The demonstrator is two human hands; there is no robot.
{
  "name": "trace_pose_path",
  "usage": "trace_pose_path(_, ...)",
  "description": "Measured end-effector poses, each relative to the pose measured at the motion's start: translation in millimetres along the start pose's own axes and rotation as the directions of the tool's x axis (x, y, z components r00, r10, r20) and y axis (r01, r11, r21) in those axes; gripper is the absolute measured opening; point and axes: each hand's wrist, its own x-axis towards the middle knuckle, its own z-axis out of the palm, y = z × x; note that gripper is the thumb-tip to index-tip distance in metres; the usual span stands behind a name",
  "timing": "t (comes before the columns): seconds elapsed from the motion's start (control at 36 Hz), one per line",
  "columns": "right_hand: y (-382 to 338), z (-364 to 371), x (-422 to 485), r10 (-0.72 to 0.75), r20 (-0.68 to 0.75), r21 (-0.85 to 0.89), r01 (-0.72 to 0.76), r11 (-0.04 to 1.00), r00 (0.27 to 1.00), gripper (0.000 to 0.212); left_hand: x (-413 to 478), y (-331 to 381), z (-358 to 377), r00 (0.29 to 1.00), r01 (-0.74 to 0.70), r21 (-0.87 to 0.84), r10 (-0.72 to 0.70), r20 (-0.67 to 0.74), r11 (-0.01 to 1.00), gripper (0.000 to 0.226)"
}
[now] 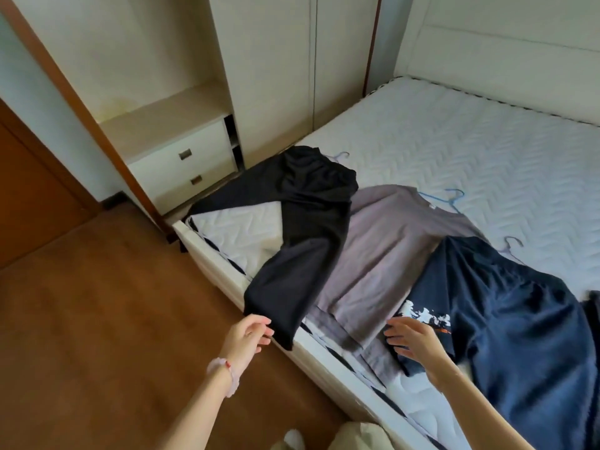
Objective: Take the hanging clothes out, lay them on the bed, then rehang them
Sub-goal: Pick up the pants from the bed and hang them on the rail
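Three garments lie side by side on the white mattress (454, 151), each on a hanger. Black trousers (308, 222) lie at the left, one leg hanging over the bed's edge. A grey t-shirt (389, 248) is in the middle on a blue hanger (449, 198). A navy t-shirt (506, 306) with a white print lies at the right. My left hand (248, 334) touches the hem of the black trouser leg with loosely curled fingers. My right hand (414, 336) hovers with spread fingers over the navy shirt's lower edge.
An open wardrobe (156, 60) with a shelf and two drawers (188, 167) stands at the back left beside the bed. Closed wardrobe doors (292, 60) run along the wall. A wooden floor (97, 319) lies left of the bed. Another dark garment (592, 310) shows at the right border.
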Motion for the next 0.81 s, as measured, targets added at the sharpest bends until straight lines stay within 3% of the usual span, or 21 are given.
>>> trace_pose_path(0.22,-42.3,76.0,44.5,0.021,0.056,-0.070,-0.018,0.997,0.998,0.016,75.3,21.0,-69.4,0.998,-0.054,0.058,0.057,-0.041,0.997,0.019)
trace_pose_path(0.31,-58.8,96.9,71.9,0.036,0.041,-0.124,-0.030,0.992,0.999,0.021,106.3,32.6,-85.8,0.996,-0.066,0.078,0.071,-0.056,0.995,0.018)
trace_pose_path(0.47,-96.1,126.6,150.9,0.042,-0.032,-0.065,-0.044,0.997,0.999,0.019,187.8,58.6,-115.7,0.998,-0.067,0.183,0.070,-0.007,0.981,0.019)
trace_pose_path(0.64,-129.1,149.3,236.9,0.098,-0.110,-0.001,-0.099,0.995,0.989,0.019,287.0,84.3,-145.4,0.996,0.043,0.285,-0.064,0.065,0.958,0.014)
trace_pose_path(0.81,-162.1,167.0,289.7,0.157,-0.163,0.051,-0.150,0.987,0.974,0.021,373.9,102.2,-160.8,0.971,0.064,0.404,-0.150,0.185,0.913,0.016)
